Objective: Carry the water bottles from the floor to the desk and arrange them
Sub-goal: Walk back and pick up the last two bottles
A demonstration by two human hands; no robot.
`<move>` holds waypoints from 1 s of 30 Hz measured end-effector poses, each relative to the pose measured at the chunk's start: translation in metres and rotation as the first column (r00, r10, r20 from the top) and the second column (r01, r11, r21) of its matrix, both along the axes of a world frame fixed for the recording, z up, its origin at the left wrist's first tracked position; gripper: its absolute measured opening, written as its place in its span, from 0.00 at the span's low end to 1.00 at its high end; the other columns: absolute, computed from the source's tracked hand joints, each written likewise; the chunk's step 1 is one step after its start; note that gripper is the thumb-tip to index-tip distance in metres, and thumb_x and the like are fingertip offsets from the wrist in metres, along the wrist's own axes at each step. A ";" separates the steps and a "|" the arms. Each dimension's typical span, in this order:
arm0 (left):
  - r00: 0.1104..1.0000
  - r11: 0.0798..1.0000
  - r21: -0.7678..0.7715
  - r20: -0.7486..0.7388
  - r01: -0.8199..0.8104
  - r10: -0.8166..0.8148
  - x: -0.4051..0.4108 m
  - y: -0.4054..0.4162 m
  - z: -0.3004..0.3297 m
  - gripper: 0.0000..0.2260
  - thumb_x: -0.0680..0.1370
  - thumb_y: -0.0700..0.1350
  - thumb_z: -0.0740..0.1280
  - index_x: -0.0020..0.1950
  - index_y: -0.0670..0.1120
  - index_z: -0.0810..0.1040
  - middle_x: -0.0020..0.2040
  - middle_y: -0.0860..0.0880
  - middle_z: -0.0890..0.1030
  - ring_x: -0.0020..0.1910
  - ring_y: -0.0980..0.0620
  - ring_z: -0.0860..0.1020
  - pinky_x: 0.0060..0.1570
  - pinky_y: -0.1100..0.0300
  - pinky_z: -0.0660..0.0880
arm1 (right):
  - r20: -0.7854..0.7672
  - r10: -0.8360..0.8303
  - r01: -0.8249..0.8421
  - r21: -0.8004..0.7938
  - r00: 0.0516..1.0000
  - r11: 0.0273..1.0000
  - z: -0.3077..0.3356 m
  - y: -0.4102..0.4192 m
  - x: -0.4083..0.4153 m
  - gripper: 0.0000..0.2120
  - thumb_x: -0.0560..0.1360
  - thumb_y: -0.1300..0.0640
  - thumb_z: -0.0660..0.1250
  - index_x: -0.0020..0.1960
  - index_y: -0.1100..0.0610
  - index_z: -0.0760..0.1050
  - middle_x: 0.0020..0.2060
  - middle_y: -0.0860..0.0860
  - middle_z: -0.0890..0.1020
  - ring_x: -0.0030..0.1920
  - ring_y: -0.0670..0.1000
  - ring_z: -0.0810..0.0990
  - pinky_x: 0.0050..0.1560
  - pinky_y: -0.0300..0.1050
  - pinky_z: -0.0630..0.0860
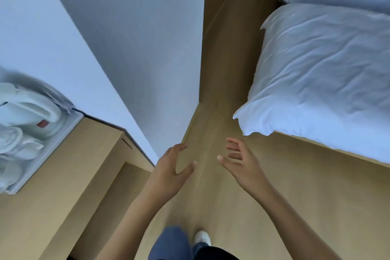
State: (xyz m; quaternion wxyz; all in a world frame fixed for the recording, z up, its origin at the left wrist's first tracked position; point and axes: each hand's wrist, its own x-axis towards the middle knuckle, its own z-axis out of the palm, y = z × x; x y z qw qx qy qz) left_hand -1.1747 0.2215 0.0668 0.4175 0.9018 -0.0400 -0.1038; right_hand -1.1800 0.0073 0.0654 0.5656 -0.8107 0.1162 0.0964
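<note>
Water bottles are not showing anywhere in the head view, so where they are lying cannot be told. Both hands are reaching out in front of the body over the tan floor (274, 175), holding nothing. Left hand (171, 167) is hanging with its fingers loosely curved and its thumb spread away from them, back of the hand facing up. Right hand (240, 160) is hanging just beside it, apart from it, palm turned inward, fingers relaxed and fanned, thumb pointing toward the left hand. Below them a leg in blue trousers (171, 243) and a white shoe (202, 237) are showing on the floor. At the left, a wooden desk (42, 207) is standing against the white wall (118, 38), and a pale tray (61, 133) is sitting on its top near the wall. In the tray a white kettle (27, 110) is resting with white cups (12, 143) just beside it; their detail is blurred. At the right, a bed with a rumpled white duvet (320, 65) is standing well apart from the desk, and the strip of floor is running between the wall and the bed.
</note>
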 end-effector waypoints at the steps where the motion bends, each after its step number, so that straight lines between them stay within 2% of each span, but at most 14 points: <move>1: 1.000 1.000 0.004 0.001 0.016 -0.016 0.016 -0.012 -0.001 0.24 0.76 0.58 0.66 0.71 0.54 0.68 0.67 0.59 0.72 0.61 0.67 0.67 0.53 0.75 0.63 | -0.002 -0.022 0.022 -0.006 1.000 1.000 0.000 -0.013 0.012 0.24 0.75 0.52 0.73 0.68 0.45 0.68 0.60 0.43 0.76 0.57 0.40 0.76 0.49 0.29 0.71; 4: 0.998 0.998 -0.005 -0.016 0.055 -0.055 0.065 -0.043 -0.004 0.24 0.77 0.57 0.66 0.71 0.54 0.68 0.66 0.60 0.71 0.61 0.67 0.67 0.50 0.80 0.62 | -0.005 -0.083 0.083 -0.014 0.997 0.996 -0.002 -0.048 0.051 0.24 0.75 0.52 0.72 0.68 0.45 0.68 0.60 0.43 0.75 0.56 0.39 0.75 0.48 0.28 0.70; 7: 0.996 0.997 -0.031 -0.037 0.077 -0.079 0.126 -0.074 -0.007 0.24 0.77 0.58 0.66 0.71 0.55 0.67 0.65 0.63 0.69 0.61 0.67 0.66 0.51 0.78 0.60 | -0.005 -0.124 0.124 -0.025 0.992 0.992 -0.005 -0.078 0.100 0.24 0.75 0.52 0.72 0.68 0.46 0.68 0.60 0.43 0.75 0.56 0.40 0.75 0.48 0.29 0.70; 9: 0.994 0.995 -0.033 -0.039 0.099 -0.100 0.174 -0.096 -0.010 0.24 0.77 0.58 0.66 0.71 0.57 0.66 0.64 0.65 0.67 0.61 0.67 0.66 0.52 0.77 0.59 | -0.002 -0.150 0.150 -0.031 0.989 0.988 -0.008 -0.099 0.142 0.24 0.75 0.52 0.72 0.68 0.48 0.68 0.60 0.44 0.76 0.57 0.42 0.76 0.49 0.31 0.71; 11: 0.992 0.992 -0.040 -0.027 0.123 -0.125 0.224 -0.116 -0.012 0.23 0.78 0.57 0.66 0.71 0.58 0.66 0.63 0.66 0.67 0.60 0.68 0.65 0.47 0.82 0.59 | 0.011 -0.176 0.176 -0.039 0.984 0.984 -0.009 -0.118 0.188 0.24 0.75 0.53 0.72 0.68 0.48 0.69 0.60 0.46 0.76 0.58 0.46 0.77 0.50 0.33 0.72; 13: 0.989 0.989 -0.047 -0.034 0.142 -0.144 0.276 -0.136 -0.013 0.22 0.78 0.57 0.66 0.71 0.58 0.66 0.63 0.66 0.66 0.60 0.68 0.65 0.46 0.83 0.58 | 0.000 -0.194 0.194 -0.051 0.981 0.980 -0.009 -0.137 0.238 0.23 0.75 0.54 0.72 0.67 0.48 0.69 0.59 0.47 0.77 0.57 0.48 0.78 0.47 0.30 0.72; 16: 0.986 0.986 -0.033 -0.036 0.164 -0.165 0.352 -0.162 -0.007 0.23 0.77 0.58 0.66 0.71 0.57 0.66 0.63 0.65 0.66 0.61 0.66 0.65 0.52 0.77 0.59 | -0.029 -0.214 0.213 -0.049 0.976 0.976 -0.006 -0.160 0.309 0.23 0.76 0.54 0.72 0.68 0.50 0.69 0.59 0.48 0.77 0.55 0.49 0.79 0.39 0.25 0.73; 19: 0.984 0.984 -0.014 -0.024 0.177 -0.178 0.424 -0.184 0.003 0.23 0.77 0.58 0.66 0.71 0.55 0.67 0.68 0.60 0.70 0.65 0.62 0.69 0.58 0.67 0.63 | -0.030 -0.218 0.216 -0.046 0.976 0.975 0.002 -0.181 0.376 0.23 0.76 0.55 0.71 0.68 0.51 0.69 0.58 0.48 0.77 0.56 0.49 0.79 0.39 0.24 0.72; 23: 0.981 0.982 0.000 -0.033 0.189 -0.189 0.506 -0.211 0.009 0.23 0.77 0.57 0.66 0.70 0.55 0.68 0.70 0.56 0.72 0.69 0.56 0.70 0.60 0.65 0.64 | -0.038 -0.216 0.214 -0.038 0.976 0.976 0.005 -0.208 0.454 0.22 0.76 0.54 0.71 0.67 0.50 0.69 0.53 0.45 0.77 0.49 0.41 0.78 0.40 0.22 0.71; 25: 0.981 0.982 0.000 -0.041 0.189 -0.189 0.548 -0.227 0.007 0.23 0.77 0.57 0.66 0.70 0.55 0.68 0.69 0.56 0.72 0.68 0.57 0.70 0.60 0.65 0.65 | -0.058 -0.207 0.205 -0.034 0.977 0.978 0.002 -0.224 0.495 0.22 0.76 0.53 0.71 0.67 0.49 0.69 0.54 0.45 0.77 0.50 0.39 0.77 0.40 0.25 0.72; 30: 0.981 0.981 -0.039 -0.040 0.191 -0.192 0.661 -0.278 -0.005 0.23 0.78 0.57 0.66 0.71 0.55 0.67 0.65 0.63 0.69 0.65 0.65 0.66 0.59 0.66 0.64 | -0.069 -0.211 0.210 -0.023 0.975 0.977 -0.013 -0.271 0.610 0.22 0.76 0.53 0.72 0.67 0.49 0.69 0.57 0.47 0.77 0.53 0.46 0.79 0.40 0.26 0.72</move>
